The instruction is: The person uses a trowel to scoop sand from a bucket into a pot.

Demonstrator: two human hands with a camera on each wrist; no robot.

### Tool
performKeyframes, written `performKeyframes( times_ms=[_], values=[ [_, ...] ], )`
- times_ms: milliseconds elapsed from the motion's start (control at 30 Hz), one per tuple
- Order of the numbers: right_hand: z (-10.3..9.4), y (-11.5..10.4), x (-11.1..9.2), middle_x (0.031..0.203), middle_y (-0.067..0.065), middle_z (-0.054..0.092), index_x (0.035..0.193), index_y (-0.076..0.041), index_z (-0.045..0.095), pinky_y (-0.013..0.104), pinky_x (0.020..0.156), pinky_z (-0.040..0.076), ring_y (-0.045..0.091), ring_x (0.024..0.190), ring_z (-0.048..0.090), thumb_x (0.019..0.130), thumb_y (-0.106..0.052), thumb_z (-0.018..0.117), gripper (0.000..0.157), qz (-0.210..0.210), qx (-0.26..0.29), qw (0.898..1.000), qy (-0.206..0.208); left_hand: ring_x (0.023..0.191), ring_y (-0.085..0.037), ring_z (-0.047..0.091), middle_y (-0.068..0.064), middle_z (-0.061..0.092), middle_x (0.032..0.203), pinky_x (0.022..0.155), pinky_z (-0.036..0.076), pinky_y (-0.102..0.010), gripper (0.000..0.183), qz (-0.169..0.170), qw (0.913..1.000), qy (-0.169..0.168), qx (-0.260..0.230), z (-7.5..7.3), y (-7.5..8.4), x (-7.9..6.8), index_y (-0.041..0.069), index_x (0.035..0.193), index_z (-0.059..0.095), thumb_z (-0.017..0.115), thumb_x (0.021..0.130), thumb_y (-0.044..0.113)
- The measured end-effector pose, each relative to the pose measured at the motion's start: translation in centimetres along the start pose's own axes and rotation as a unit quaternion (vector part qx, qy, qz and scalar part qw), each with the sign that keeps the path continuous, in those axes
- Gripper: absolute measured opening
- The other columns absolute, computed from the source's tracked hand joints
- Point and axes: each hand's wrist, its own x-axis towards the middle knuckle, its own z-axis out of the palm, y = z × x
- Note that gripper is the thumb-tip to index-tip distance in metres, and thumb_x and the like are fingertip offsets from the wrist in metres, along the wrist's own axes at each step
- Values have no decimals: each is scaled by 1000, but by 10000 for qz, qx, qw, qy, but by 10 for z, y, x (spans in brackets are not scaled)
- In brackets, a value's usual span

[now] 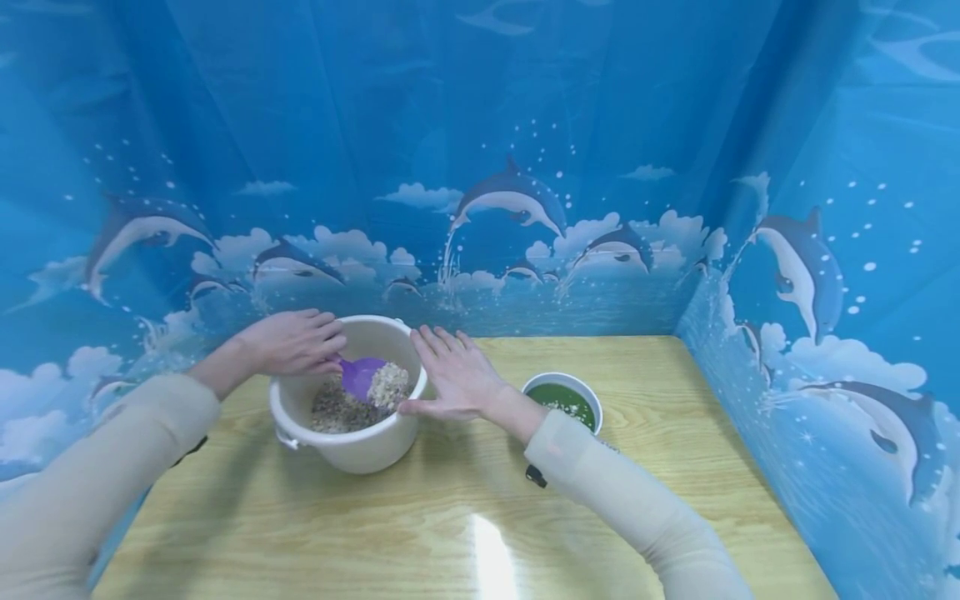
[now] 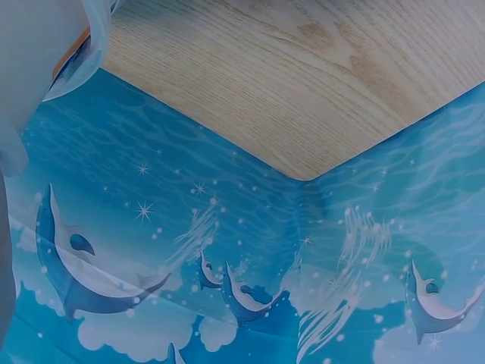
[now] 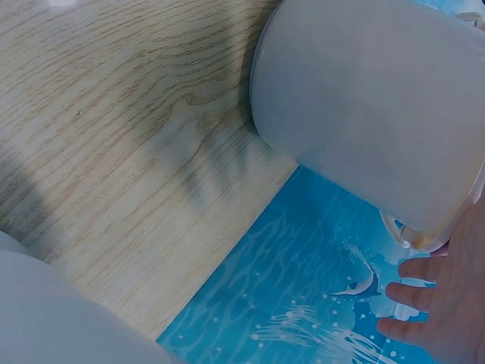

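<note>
In the head view a white bucket (image 1: 367, 450) stands on the wooden table, with a layer of greyish-brown flaky material (image 1: 337, 410) inside. My left hand (image 1: 300, 343) reaches over its far left rim and grips the handle of a purple scoop (image 1: 362, 377). Pale flakes (image 1: 389, 386) heap at the scoop's front, within the bucket's mouth. On the bucket's right side my right hand (image 1: 459, 375) rests against the rim, fingers extended. The right wrist view shows the bucket wall (image 3: 364, 106) and those straight fingers (image 3: 413, 294) by its rim.
Right of the right hand sits a white bowl (image 1: 598, 408), green inside with a few pale flakes, partly hidden by the right forearm. Blue dolphin-print curtains (image 1: 480, 275) enclose the table (image 1: 420, 533) at the back and sides.
</note>
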Motion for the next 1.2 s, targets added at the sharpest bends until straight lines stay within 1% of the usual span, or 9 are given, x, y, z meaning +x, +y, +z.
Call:
performKeyframes(
  times_ms=[200, 367, 500, 633, 800, 1000, 1200],
  values=[
    [0, 0, 0, 178, 14, 15, 170, -10, 3, 57, 132, 22, 35, 164, 24, 92, -89, 36, 116, -6, 29, 10000, -15, 91, -19, 57, -3, 61, 96, 82, 55, -37, 29, -129, 9999, -53, -59, 0, 1, -2, 19, 98, 53, 60, 104, 47],
    [-1, 0, 0, 178, 14, 14, 170, -10, 3, 56, 132, 20, 34, 165, 22, 92, -89, 36, 116, -11, 61, 10000, -47, 89, -19, 55, -3, 60, 95, 79, 54, -36, 30, -195, 9998, 1, -42, 0, 2, -3, 19, 96, 53, 60, 104, 47],
    [-2, 0, -1, 178, 14, 15, 170, -10, 4, 56, 132, 21, 35, 164, 24, 92, -89, 37, 116, -27, 57, 10000, -6, 86, -18, 53, -3, 58, 93, 78, 52, -35, 31, -238, 9997, 45, -82, 0, 2, -3, 19, 95, 52, 59, 105, 47],
    [-1, 0, -1, 177, 15, 17, 170, -9, 4, 57, 132, 22, 37, 163, 26, 92, -89, 38, 116, -44, 72, 10000, 44, 86, -18, 53, -3, 58, 94, 78, 53, -36, 31, -280, 9995, 74, -120, 1, 3, -4, 18, 95, 52, 59, 105, 46],
    [0, 0, 0, 177, 15, 16, 170, -10, 3, 58, 132, 21, 36, 164, 25, 92, -89, 37, 116, -35, 101, 9999, 39, 86, -18, 53, -4, 58, 95, 78, 53, -36, 31, -366, 9992, 62, -151, 2, 3, -4, 18, 96, 52, 60, 105, 46],
    [-1, 0, 0, 178, 15, 16, 170, -10, 5, 58, 132, 21, 35, 164, 24, 92, -89, 38, 116, -13, 113, 9999, 32, 85, -18, 51, -3, 57, 93, 77, 52, -35, 31, -425, 9989, 69, -171, 2, 3, -4, 18, 96, 52, 60, 105, 46],
    [-1, 0, 0, 178, 15, 16, 170, -10, 4, 58, 132, 21, 36, 164, 24, 92, -90, 36, 116, -41, 108, 9999, 15, 85, -18, 51, -3, 56, 92, 77, 52, -35, 31, -448, 9988, 76, -208, 2, 4, -5, 17, 96, 52, 60, 105, 46]
  ],
)
